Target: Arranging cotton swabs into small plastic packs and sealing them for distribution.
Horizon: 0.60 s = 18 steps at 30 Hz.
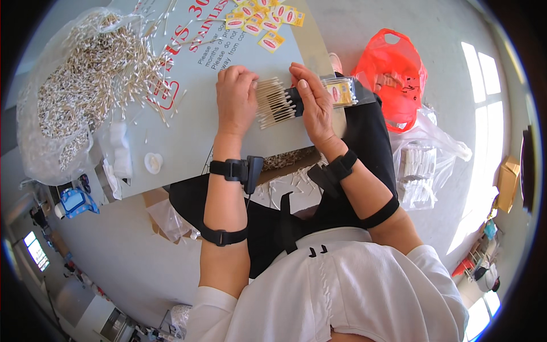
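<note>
While the left hand [236, 100] curls at the left edge of a loose row of cotton swabs [274, 102], its fingers bent and thumb drawn close, the right hand [315, 108] arches over the row's other side with half-bent fingers. Whether either hand pinches any swabs, I cannot tell. The swabs lie between the hands, fanned slightly, with white tips toward the right hand. Just right of that hand is a clear packet [340, 92] of swabs with a yellow card; whether the hand touches it is hidden.

The row could splay or spill if the hands pressed unevenly or drew apart, since no band shows around it. Swabs could also drop between the body and the table [199, 134], because the right hand works near the table's edge. Stray sticks from the heap of swabs [94, 85], left of the left hand, could get mixed in if that hand brushed them.

Large red capitals and smaller black lines are printed on the table, beyond and left of the left hand. Farther beyond both hands, yellow-and-white cards [271, 41] bear red oval emblems, like the packet's card.
</note>
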Tool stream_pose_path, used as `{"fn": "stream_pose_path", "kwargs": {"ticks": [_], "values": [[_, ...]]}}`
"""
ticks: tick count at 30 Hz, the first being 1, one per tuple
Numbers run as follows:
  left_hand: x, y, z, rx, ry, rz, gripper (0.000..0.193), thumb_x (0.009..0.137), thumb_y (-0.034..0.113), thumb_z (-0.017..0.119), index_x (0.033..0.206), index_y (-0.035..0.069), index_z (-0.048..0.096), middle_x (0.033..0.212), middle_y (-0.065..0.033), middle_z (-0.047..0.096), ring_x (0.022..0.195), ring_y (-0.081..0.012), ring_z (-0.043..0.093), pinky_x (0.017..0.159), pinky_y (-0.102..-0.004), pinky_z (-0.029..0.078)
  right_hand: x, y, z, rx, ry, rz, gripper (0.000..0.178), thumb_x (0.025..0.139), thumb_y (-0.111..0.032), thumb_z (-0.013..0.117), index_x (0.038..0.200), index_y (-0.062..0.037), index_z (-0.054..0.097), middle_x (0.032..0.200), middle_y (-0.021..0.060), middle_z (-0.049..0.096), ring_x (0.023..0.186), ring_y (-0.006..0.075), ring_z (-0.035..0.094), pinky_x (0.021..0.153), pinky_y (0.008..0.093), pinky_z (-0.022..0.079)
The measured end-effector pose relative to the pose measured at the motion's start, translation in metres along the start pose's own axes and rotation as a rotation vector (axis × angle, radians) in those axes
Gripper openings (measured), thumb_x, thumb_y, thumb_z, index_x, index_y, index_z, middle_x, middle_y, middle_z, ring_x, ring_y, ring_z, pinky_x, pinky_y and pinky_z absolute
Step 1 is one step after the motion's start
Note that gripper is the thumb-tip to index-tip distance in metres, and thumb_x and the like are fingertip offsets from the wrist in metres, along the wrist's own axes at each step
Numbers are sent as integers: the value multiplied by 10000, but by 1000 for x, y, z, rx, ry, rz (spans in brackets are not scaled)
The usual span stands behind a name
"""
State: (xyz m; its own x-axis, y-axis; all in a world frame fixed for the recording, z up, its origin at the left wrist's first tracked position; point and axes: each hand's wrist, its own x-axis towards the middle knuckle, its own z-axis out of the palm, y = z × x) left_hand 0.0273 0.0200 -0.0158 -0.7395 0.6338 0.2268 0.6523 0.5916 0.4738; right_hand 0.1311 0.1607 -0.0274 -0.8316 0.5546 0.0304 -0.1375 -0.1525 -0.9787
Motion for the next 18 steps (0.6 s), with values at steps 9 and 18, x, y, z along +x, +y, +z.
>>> {"fn": "stream_pose_path", "kwargs": {"ticks": [9,18], "values": [[-35,42,25,234,-138,-63,750,912,446,570,1499,49,323,1581,-161,261,1485,-298,187,1193,-525,106,9,2,17,-31,-106,9,388,1038,-237,459,1317,23,532,1420,157,501,1333,254,447,1112,339,324],[-41,54,16,179,-198,-35,846,836,512,647,1483,53,351,1575,-145,280,1482,-277,200,1190,-528,126,-4,-1,2,102,-46,48,439,1063,-268,397,1378,28,473,1472,132,438,1357,210,417,1136,337,344]]}}
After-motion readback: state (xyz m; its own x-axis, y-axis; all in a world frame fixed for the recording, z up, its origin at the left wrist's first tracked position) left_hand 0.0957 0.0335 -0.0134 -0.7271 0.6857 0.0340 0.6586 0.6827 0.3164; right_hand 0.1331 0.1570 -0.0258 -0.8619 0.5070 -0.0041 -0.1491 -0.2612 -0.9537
